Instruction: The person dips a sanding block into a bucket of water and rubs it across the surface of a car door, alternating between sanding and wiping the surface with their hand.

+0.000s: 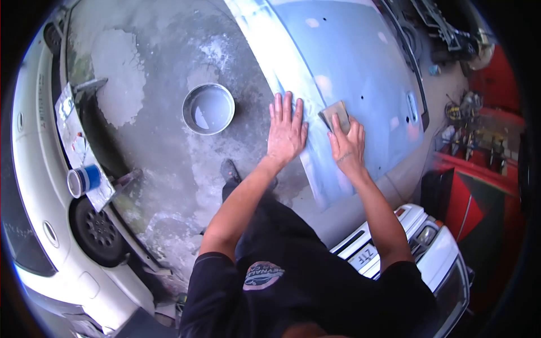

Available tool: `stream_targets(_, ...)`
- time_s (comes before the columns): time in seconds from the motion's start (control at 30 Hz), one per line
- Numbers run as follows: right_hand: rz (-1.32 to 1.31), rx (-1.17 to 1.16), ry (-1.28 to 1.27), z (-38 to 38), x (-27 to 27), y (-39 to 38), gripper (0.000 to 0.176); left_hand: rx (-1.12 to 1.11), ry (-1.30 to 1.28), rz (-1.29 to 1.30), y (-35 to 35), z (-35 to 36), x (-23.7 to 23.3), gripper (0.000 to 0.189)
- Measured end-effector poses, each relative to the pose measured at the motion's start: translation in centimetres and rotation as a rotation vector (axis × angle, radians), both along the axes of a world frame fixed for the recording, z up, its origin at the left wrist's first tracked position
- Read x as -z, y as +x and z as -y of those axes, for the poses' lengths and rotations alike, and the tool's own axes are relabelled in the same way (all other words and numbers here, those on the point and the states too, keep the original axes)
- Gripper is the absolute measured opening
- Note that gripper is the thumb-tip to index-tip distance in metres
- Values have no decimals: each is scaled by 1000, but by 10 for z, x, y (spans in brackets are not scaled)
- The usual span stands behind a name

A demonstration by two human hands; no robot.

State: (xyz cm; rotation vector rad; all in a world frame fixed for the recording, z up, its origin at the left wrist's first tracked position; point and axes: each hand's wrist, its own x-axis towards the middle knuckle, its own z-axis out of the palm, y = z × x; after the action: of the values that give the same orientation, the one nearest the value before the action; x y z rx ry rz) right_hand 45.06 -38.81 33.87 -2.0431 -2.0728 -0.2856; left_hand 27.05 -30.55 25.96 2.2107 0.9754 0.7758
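A pale blue-grey car door (366,67) with lighter patches and small dark holes lies in front of me. My left hand (287,130) rests flat on its near left edge, fingers stretched out and holding nothing. Just to the right, my right hand (348,145) presses a folded piece of sandpaper (337,112), tan on top with a dark edge, against the panel. The index finger is laid along the top of the sandpaper, with the thumb at its side. Whether a block sits inside the fold is hidden.
A round bucket (209,109) of greyish liquid stands on the stained concrete floor (163,169) to the left. Beyond it, a board (76,132) carries a blue-and-white can (84,180) beside a white car (34,146). Another white vehicle (445,253) is at lower right, near red shelving (479,169) with tools.
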Motion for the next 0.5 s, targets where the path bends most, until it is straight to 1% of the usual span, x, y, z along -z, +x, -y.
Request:
stream_targets(0.03, -12, -8, -6, 2, -1, -1, 57, 5, -20, 13, 1, 0, 2, 68)
stream_targets(0.07, 7, 40, -30, -21, 10, 10, 53, 18, -37, 6, 3, 6, 5, 68)
stream_targets(0.1, 17, 80, -45, -87, 7, 13, 50, 14, -21, -50, 2, 3, 2, 68)
stream_targets(0.13, 42, 93, -1, -140, 7, 17, 45, 10, -7, -110, 1, 3, 1, 69)
stream_targets(0.17, 35, 61, 103, -182, 10, 22, 42, -11, 8, -131, 2, 4, 2, 69)
stream_targets(0.23, 22, 67, 104, -191, 7, 21, 44, -9, 13, -164, 3, 2, -1, 69)
stream_targets(0.27, 16, 63, 93, -187, 3, 20, 46, -16, 5, -192, 0, 4, -5, 69)
stream_targets(0.3, 6, 75, 37, -151, 0, 15, 47, -8, -33, -181, -3, 3, -7, 68)
stream_targets(0.33, 4, 79, -11, -99, 0, 10, 48, -16, -28, -162, -1, -2, -9, 68)
stream_targets(0.37, 13, 52, 14, -44, 2, 8, 50, -22, -32, -151, 0, 0, -8, 68)
stream_targets(0.4, 16, 26, 30, -9, 4, 8, 52, -26, -43, -145, 0, 4, -6, 69)
stream_targets(0.5, 38, 16, -30, -19, 9, 17, 50, -17, -60, -66, 1, 4, 3, 69)
